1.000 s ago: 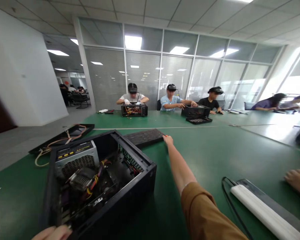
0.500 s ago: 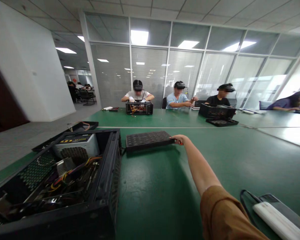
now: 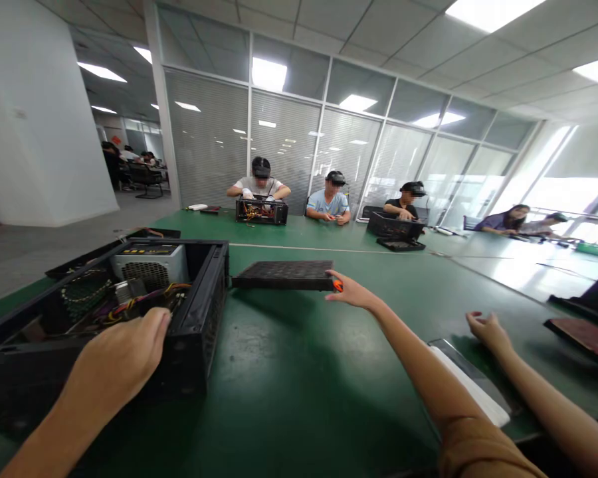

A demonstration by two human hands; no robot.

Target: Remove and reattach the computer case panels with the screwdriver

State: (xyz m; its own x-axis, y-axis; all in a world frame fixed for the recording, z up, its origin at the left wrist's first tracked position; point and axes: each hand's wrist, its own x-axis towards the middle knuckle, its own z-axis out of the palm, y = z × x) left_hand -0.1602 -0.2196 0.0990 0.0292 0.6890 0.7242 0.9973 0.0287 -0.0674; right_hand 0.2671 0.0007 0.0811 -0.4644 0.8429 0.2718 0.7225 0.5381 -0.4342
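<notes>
Pinching its right edge, the right hand [image 3: 351, 294] is now lifting the side panel [image 3: 284, 274] off the far table [image 3: 299, 378], while the left hand [image 3: 124, 355] is newly curling its fingers over the computer case [image 3: 199, 318] at its near rim.

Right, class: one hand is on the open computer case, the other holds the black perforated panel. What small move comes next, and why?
Probably draw the perforated panel toward the open case. The right hand grips the panel's near corner over the green table, beyond the case, while the left hand curls over the case's near rim, seemingly bracing it.
</notes>
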